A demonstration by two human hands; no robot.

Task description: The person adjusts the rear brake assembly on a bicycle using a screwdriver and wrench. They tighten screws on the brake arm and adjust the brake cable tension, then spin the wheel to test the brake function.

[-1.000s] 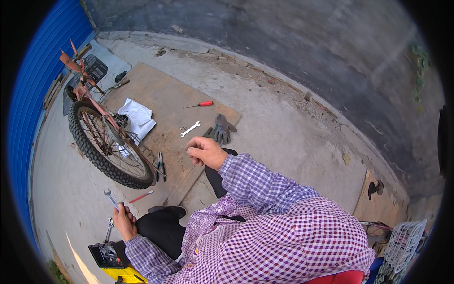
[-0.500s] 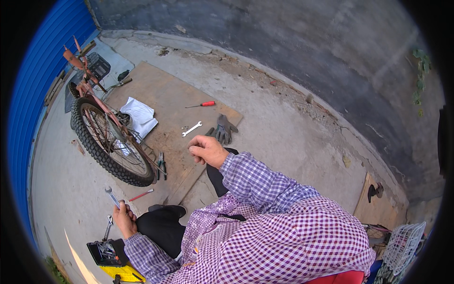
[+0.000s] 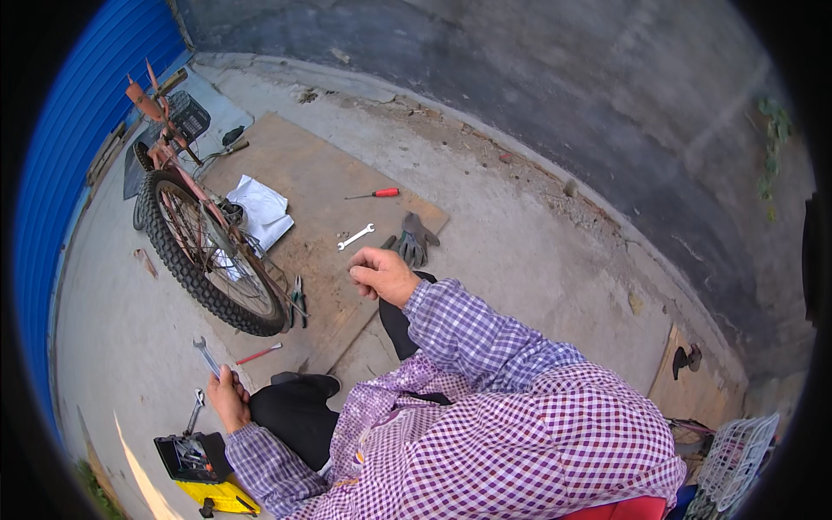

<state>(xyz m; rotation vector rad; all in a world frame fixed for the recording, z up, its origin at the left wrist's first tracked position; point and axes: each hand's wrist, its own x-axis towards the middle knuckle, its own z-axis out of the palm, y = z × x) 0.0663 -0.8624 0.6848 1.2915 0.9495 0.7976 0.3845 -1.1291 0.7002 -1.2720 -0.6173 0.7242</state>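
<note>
My left hand (image 3: 229, 400) is closed around the shank of a silver wrench (image 3: 205, 354), its open jaw pointing up and away from me. My right hand (image 3: 384, 276) hovers over my right knee with thumb and fingers curled together; whether something small is pinched there I cannot make out. Ahead on the left is a bicycle with a reddish frame (image 3: 198, 192) and a knobby-tyred wheel (image 3: 169, 242) towards me. Just past my right hand lie a double open-end wrench (image 3: 355, 237) and grey work gloves (image 3: 417, 238) on a wooden board (image 3: 325, 173).
Pliers (image 3: 299, 301), a red bar-shaped tool (image 3: 259, 354) and a red-handled screwdriver (image 3: 373, 194) lie around. White paper (image 3: 260, 211) rests beside the bicycle. A black-and-yellow toolbox (image 3: 195, 458) with another wrench (image 3: 194, 412) sits by my left forearm. A wall (image 3: 537, 95) runs behind.
The view has shifted slightly, so the bicycle and board appear a little farther right. Both hands keep nearly the same pose, the left still gripping the wrench.
</note>
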